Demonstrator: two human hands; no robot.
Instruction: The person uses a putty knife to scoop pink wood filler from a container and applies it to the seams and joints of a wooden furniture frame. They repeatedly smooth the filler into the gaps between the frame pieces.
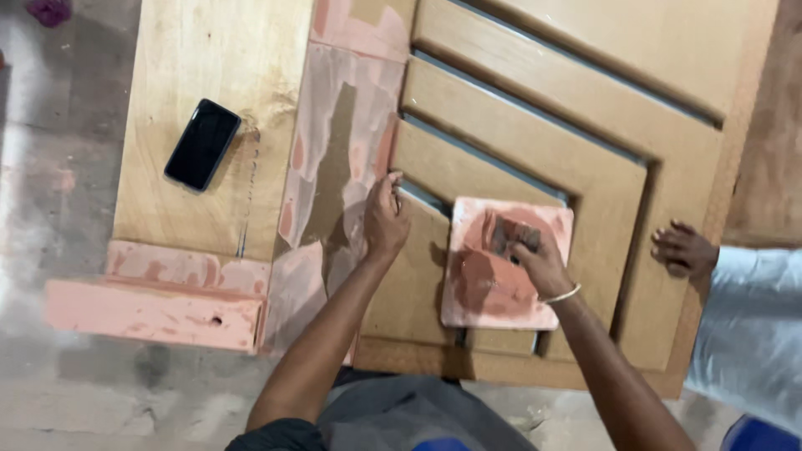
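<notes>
left hand [386, 219]: fingers pinched shut on the edge of a groove in the wooden door [585, 159], centre frame | right hand [539, 263]: at 3 o'clock of it, gripping a small scraper [505, 236] on a square putty board [501, 267] | putty looks soft, smeary; board stiff, light, best held by its edges | phone [202, 144]: at 10 o'clock
</notes>
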